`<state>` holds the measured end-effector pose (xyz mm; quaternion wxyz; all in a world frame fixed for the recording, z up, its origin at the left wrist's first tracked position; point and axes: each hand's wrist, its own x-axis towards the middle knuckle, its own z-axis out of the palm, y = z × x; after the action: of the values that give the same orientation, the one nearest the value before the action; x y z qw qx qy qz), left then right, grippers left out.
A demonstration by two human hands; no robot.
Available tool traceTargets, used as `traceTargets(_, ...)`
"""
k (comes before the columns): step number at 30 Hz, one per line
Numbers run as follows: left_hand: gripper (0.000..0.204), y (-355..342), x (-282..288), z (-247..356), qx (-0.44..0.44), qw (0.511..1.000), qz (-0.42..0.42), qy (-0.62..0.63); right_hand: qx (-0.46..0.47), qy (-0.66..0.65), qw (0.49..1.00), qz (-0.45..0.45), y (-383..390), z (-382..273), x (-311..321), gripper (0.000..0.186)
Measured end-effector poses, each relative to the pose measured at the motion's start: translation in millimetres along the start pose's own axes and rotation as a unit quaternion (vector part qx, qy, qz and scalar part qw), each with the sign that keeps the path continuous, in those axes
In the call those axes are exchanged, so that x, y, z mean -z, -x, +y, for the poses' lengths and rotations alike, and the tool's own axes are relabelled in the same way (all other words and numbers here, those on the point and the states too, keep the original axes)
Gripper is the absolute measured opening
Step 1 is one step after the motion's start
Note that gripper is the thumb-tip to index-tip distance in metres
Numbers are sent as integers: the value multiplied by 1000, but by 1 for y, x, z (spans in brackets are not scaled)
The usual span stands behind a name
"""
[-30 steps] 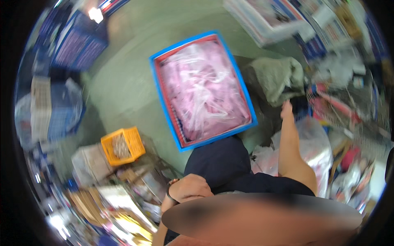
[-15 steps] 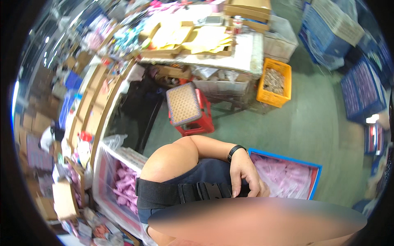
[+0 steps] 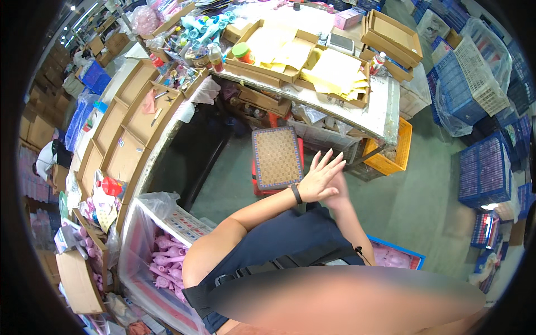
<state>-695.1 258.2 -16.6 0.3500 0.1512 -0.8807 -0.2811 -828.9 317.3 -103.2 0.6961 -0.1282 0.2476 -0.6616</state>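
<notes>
My left hand (image 3: 319,182), with a dark band at the wrist, is raised in front of my body with its fingers stretched out and apart. Just behind it is my right hand (image 3: 339,196), smeared by motion and partly covered by the left, so its fingers do not show clearly. The two hands overlap, and I see nothing held in the left. Beyond them stands a red stool (image 3: 302,167) with a woven tan seat pad (image 3: 276,157). Black straps (image 3: 262,269) cross my dark top.
A worktable (image 3: 382,106) carries cardboard trays of yellow sheets (image 3: 335,70). A yellow crate (image 3: 406,145) stands beneath its right end. Pink figure-like parts (image 3: 167,262) fill a lined box at left; a blue-rimmed crate (image 3: 420,262) is at right. Stacked blue crates (image 3: 483,167) line the right side.
My left hand has moved up and forward from the strap at my waist, and its fingers have straightened. My right hand has come into view beside it. The view has shifted.
</notes>
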Motion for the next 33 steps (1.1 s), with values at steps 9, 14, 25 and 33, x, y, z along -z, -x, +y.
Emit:
traceTargets(9,61,81,70,-69,482,648,365,463,101,466,839,-264,-37,45,-165,52)
traceTargets(14,59,90,71,-15,347,526,397,668,343,653,521,-429,-80,54,-152,40)
traceTargets(25,21,65,146,151,-202,923,70,320,-269,107,452,-844,-59,-55,-241,23)
traceTargets(33,20,75,138,192,-145,961,115,204,-92,228,453,-857,-32,-37,-285,19)
